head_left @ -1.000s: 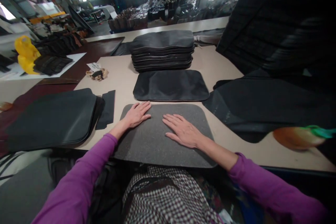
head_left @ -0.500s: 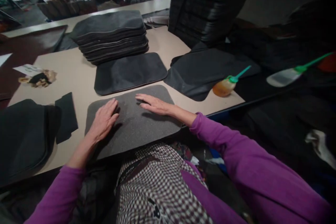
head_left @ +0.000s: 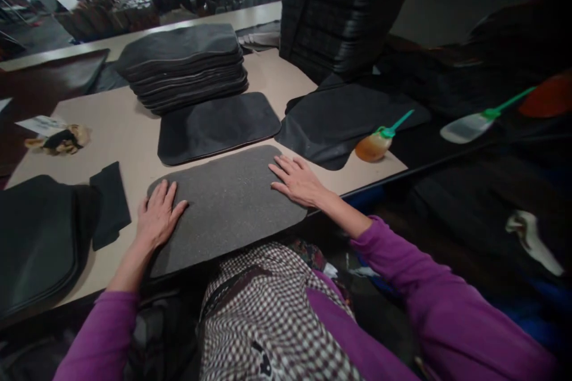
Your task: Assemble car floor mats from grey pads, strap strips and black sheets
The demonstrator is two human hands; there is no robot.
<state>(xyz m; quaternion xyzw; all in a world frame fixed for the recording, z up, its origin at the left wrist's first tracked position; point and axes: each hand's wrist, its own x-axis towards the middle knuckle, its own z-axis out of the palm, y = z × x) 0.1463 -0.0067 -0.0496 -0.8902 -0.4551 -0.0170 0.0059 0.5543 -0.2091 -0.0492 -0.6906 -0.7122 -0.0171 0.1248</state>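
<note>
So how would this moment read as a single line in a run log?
left hand: flat on grey mat's left end | right hand: flat on its right end | beyond: black mat, mat stack

The near edge of the grey foam mat ran out of sight behind the person's checked apron. To the mat's left, a black pad was cut off by the frame's left edge. Beyond the mat's far right corner, the tall dark stack lost its top to the upper edge. To the mat's right, past the surface's edge, things lay too dark to make out; a white scrap there was blurred.
</note>
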